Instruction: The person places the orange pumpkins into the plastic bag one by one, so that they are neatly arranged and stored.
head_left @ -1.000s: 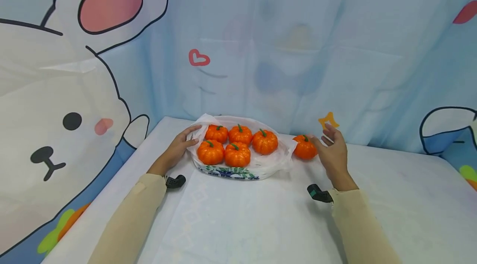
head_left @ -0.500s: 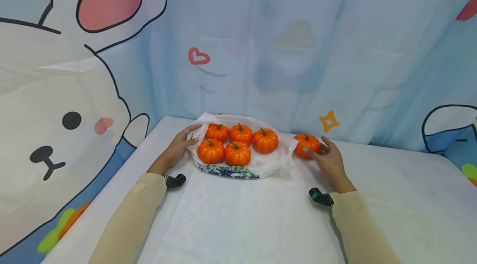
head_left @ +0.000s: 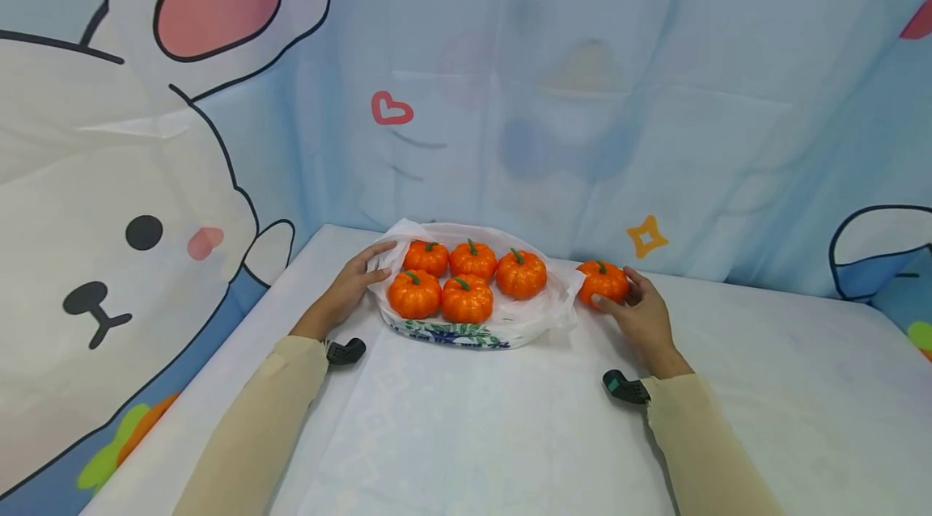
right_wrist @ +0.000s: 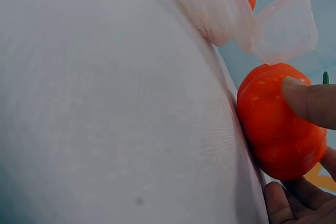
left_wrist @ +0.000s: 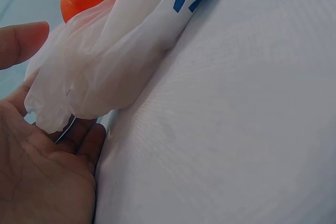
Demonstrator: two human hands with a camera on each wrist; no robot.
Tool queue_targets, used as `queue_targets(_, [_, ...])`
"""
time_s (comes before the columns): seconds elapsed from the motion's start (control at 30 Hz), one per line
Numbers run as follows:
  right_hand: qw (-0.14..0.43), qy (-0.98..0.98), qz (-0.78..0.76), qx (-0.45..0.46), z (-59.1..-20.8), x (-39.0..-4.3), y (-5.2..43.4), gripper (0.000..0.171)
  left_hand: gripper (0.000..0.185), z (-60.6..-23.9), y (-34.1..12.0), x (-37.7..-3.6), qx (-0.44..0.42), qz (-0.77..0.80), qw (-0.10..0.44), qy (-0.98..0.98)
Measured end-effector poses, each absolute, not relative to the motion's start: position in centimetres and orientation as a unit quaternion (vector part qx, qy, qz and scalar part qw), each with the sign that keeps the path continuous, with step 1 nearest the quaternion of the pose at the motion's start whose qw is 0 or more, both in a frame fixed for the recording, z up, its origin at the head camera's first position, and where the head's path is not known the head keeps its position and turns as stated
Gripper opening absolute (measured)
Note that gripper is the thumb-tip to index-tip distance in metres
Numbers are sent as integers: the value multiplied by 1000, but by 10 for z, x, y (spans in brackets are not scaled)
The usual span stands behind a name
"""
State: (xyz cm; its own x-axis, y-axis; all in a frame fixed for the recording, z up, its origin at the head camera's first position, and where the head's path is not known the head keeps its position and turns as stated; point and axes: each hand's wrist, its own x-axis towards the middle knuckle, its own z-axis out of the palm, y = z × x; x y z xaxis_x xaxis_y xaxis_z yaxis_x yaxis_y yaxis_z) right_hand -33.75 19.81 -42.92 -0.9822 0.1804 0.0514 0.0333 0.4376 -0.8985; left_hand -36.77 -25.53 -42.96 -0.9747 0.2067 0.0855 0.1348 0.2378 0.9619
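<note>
Several small orange toy pumpkins (head_left: 466, 300) with green stems sit together in a white plastic bag (head_left: 535, 322), whose front shows a blue and green leaf print. My left hand (head_left: 348, 289) rests at the bag's left side. In the left wrist view its thumb stands apart from the crumpled plastic, and the fingers lie behind and under it. Just right of the bag, a single pumpkin (right_wrist: 273, 124) is on the table; my right hand (head_left: 644, 318) grips it, thumb on the near side and fingers round the far right side.
A white cloth covers the table (head_left: 466, 427). Behind it hangs a pale blue curtain (head_left: 466, 168) printed with a large white cartoon animal on the left. Dark wrist devices (head_left: 626, 387) stick out from both beige sleeves.
My right hand has come down from beside and above the single pumpkin, and its thumb and fingers have closed round it. The left hand and the bag have stayed in place.
</note>
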Motion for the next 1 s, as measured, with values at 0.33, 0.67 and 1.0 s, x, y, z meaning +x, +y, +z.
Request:
queue_targets(0.33, [118,-842,518,-92,-412,-330,194,85,56,-433,-257,-369,108,603,32,790])
queue_targets(0.67, [103,-806,574,100,-362,-309,156,83,55,-427,-256,-367,106,604,32,789])
queue_targets(1.0, [-33,-857,469,209,-379,-304,131,73,56,-426,-255,-367,103,601,31,792])
